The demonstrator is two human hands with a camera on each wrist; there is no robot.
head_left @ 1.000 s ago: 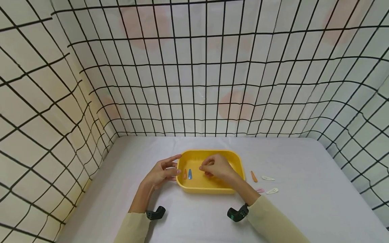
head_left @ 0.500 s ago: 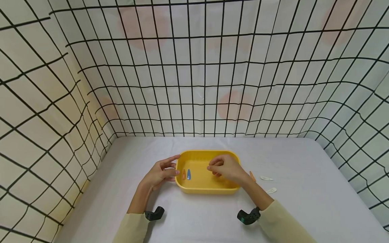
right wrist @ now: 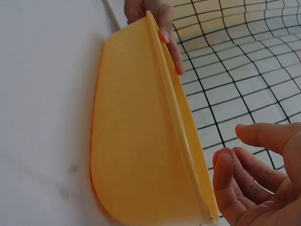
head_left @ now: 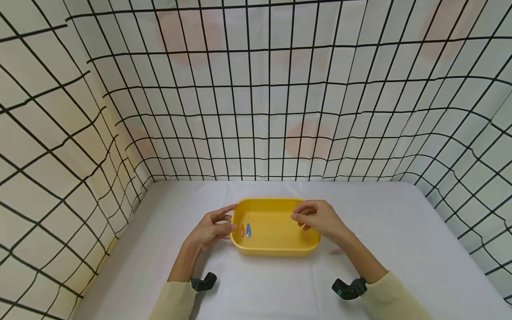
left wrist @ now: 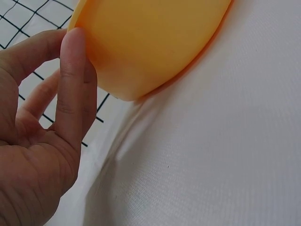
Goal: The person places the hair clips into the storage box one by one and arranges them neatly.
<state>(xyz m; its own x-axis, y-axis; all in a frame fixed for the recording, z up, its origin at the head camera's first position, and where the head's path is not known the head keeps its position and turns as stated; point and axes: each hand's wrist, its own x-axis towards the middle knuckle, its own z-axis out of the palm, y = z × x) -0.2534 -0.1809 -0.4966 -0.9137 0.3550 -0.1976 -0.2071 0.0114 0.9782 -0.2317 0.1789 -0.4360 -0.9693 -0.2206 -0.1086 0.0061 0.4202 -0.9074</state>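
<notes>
A yellow tray point(head_left: 268, 235) rests on the white-covered table. At its left end, my left hand point(head_left: 212, 229) pinches the rim, with thumb and fingers on the wall in the left wrist view. Two snap hair clips lie inside near that end: an orange clip point(head_left: 242, 230) and, beside it, a blue clip point(head_left: 249, 230). My right hand point(head_left: 322, 218) is over the tray's right end. In the right wrist view its thumb and fingers are apart, with nothing visible between them. A pink clip point(head_left: 337, 251) on the table is partly covered by my right forearm.
Black grid netting point(head_left: 268, 111) over white cloth surrounds the table point(head_left: 256, 284) at the back and both sides. A sliver of a white clip point(head_left: 357, 236) shows beside the right forearm. Each wrist wears a black camera band.
My right hand has moved rightward across the tray to its right end, and its forearm now covers most of the clips on the table. The left hand stays on the rim.
</notes>
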